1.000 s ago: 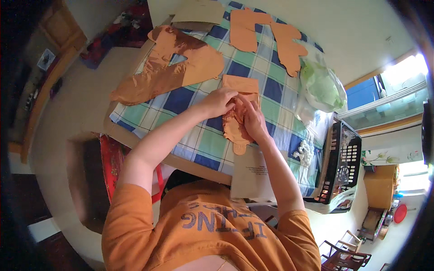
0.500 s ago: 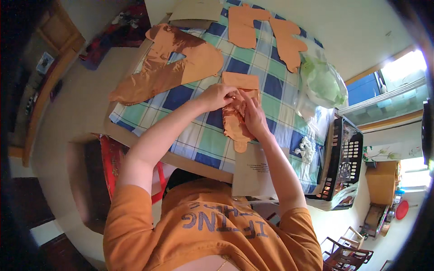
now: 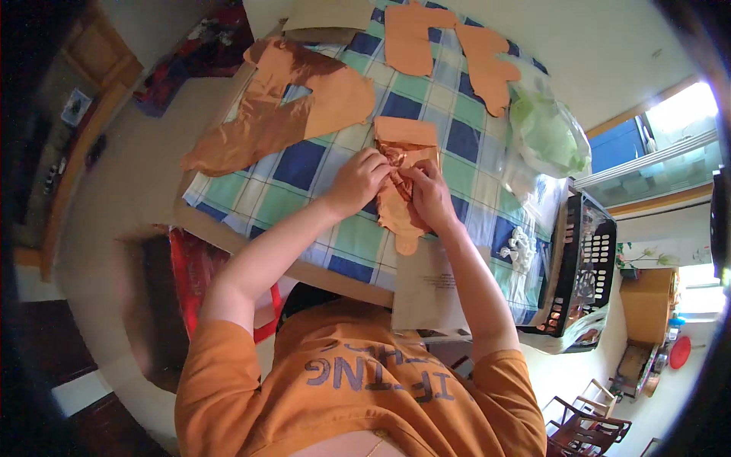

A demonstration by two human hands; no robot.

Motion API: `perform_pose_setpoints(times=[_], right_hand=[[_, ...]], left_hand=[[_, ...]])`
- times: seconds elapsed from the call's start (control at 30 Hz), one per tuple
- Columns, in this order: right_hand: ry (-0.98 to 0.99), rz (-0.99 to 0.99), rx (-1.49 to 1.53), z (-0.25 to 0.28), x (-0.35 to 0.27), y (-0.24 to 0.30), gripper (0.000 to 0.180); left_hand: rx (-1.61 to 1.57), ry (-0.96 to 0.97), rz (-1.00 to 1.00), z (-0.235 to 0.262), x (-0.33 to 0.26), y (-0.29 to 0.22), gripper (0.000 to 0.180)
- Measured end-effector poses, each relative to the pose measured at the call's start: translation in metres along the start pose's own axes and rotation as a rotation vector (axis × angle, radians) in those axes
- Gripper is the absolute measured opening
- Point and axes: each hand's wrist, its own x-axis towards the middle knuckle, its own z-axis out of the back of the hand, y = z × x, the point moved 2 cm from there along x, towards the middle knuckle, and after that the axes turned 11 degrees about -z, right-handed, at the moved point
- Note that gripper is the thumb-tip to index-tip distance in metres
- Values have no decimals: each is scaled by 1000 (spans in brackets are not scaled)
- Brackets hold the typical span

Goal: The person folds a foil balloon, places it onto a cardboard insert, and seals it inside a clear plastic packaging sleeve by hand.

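A rose-gold foil balloon (image 3: 397, 211), flat and wrinkled, lies on the checked tablecloth in front of me, its narrow tab toward me. My left hand (image 3: 359, 181) pinches its crumpled middle from the left. From the right, my right hand (image 3: 430, 194) grips the same gathered foil, the fingertips of both hands close together. The fingers partly cover the bunched foil between them. Farther left lies a large flat foil balloon (image 3: 335, 103) with a hole in it. Two more flat foil balloons, one angular (image 3: 409, 49) and one jagged (image 3: 484, 68), lie at the far side.
A checked tablecloth (image 3: 301, 166) covers the table. On its right are a pale green plastic bag (image 3: 544, 137), a white bundle of string (image 3: 519, 250) and a black plastic crate (image 3: 582, 266). A printed sheet (image 3: 422, 293) lies at the near edge; cardboard (image 3: 324, 19) sits far left.
My left hand has shifted down and left, and my right hand's fingers have drawn back a little. More of the shiny, crumpled foil between them shows.
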Motion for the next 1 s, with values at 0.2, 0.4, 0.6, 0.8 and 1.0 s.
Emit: perform_pose_setpoints(times=[0.2, 0.4, 0.6, 0.8, 1.0], right_hand=[[-36, -1, 18, 1, 0, 0, 34], [-10, 26, -15, 0, 1, -1, 33], [68, 36, -114, 9, -4, 13, 32], [139, 154, -346, 38, -46, 37, 34], [131, -210, -340, 92, -93, 31, 34]], left_hand=[[99, 46, -42, 4, -7, -7, 36], [66, 230, -2, -3, -12, 2, 39], [69, 213, -12, -3, -13, 1, 38], [105, 215, -19, -2, -8, -3, 35], [83, 157, 57, -10, -12, -2, 32]])
